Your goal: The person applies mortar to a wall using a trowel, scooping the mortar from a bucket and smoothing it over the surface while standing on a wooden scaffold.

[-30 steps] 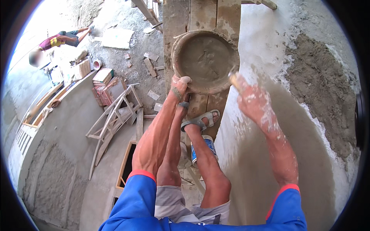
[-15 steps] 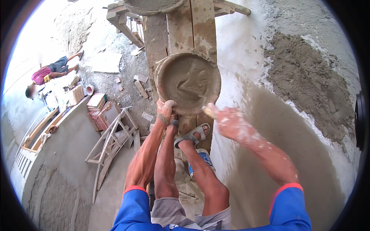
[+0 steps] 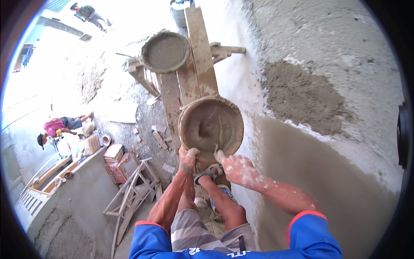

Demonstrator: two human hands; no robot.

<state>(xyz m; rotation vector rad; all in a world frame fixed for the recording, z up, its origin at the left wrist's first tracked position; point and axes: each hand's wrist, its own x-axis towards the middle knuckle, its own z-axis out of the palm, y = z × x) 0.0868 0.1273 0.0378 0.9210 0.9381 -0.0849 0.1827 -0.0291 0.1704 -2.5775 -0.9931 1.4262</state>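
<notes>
Right hand (image 3: 236, 167): closed around a hand tool (image 3: 216, 149), mostly hidden, possibly a trowel; held at the basin's near rim.
Left hand (image 3: 188, 157): clamped on the near-left rim of the basin (image 3: 239, 125).
Basin: round, mortar-crusted, supported on the planks (image 3: 202, 64).
Mortar (image 3: 222, 113): wet, grey-brown, worked into smooth ridges and a hollow.
Planks: wooden, long, stained.
Wall (image 3: 319, 181): smooth damp render, bordered by a coarse dark patch (image 3: 302, 97).
Second basin (image 3: 155, 69): round, filled with grey mortar.
</notes>
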